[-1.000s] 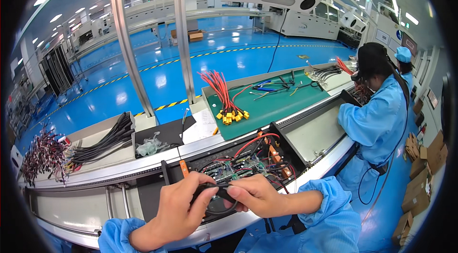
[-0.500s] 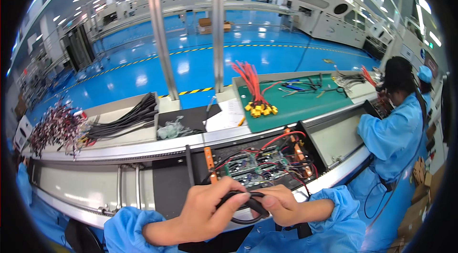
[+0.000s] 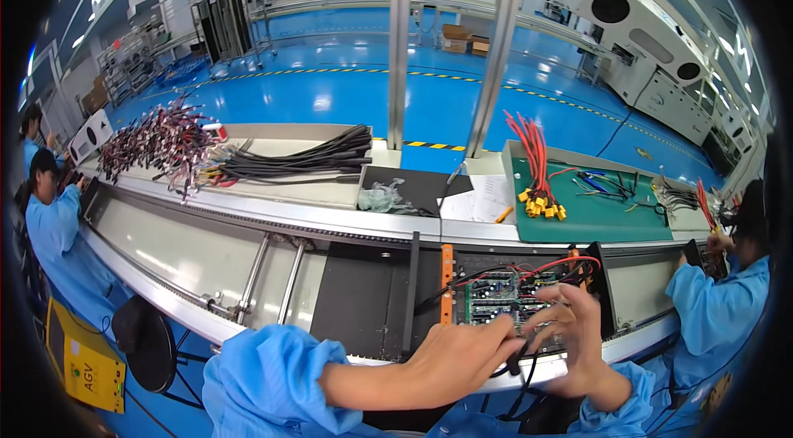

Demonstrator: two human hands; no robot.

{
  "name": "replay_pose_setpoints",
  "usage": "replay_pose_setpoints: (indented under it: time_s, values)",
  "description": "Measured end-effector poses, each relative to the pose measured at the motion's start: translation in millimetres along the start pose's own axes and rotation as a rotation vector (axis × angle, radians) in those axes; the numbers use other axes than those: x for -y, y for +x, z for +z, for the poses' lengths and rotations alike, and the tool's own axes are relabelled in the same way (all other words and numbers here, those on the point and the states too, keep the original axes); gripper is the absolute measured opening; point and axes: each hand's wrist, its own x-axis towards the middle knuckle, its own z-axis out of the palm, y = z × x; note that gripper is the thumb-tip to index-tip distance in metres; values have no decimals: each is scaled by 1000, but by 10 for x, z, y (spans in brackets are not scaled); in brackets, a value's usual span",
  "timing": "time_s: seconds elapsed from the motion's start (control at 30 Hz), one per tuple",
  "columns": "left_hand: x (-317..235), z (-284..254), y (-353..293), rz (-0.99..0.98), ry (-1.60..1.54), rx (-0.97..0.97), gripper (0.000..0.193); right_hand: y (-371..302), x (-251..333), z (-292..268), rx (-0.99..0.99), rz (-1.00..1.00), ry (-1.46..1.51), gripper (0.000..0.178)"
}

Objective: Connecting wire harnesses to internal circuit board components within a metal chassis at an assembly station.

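My left hand [image 3: 458,361] reaches over the front edge of the bench, its fingertips pinched on a black cable [image 3: 524,380]. The cable hangs down in front of me, and part of it is hidden behind my fingers. Just to the right, my right hand [image 3: 574,343] is raised with fingers curved and apart, somewhat smeared by motion. No cable shows clearly in its grasp. Behind both hands sits a black tray holding green circuit boards [image 3: 494,296], with red and black wires around them and an orange strip [image 3: 447,283] on its left side.
A bundle of black cables [image 3: 297,159] and a heap of thin wires [image 3: 165,145] lie at the far left. On a green mat [image 3: 611,219] stand red wires with yellow connectors [image 3: 541,204]. Co-workers sit at both sides; a black stool [image 3: 147,339] is at lower left.
The view has swung left, so the bench appears farther right. My right hand has come off the coiled black cable and lifted, while my left still pinches it; the coil has loosened.
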Motion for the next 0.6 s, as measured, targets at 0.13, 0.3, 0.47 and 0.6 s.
replay_pose_setpoints:
  time_s: [0.13, 0.3, 0.47, 0.6]
  values:
    - [-23, 137, 3, 64, 14, -138, 14, 39, 63, -71, 4, -38, -462, 34]
    - [-29, 18, -40, 86, 9, -55, 13, 205, 217, -205, -49, -68, -703, 31]
    - [6, -186, -142, 8, -22, 203, 11, 202, 195, -273, -31, -127, -667, 22]
    - [9, -214, -167, -11, -153, 333, 9, 128, 177, -289, 57, -123, -623, 20]
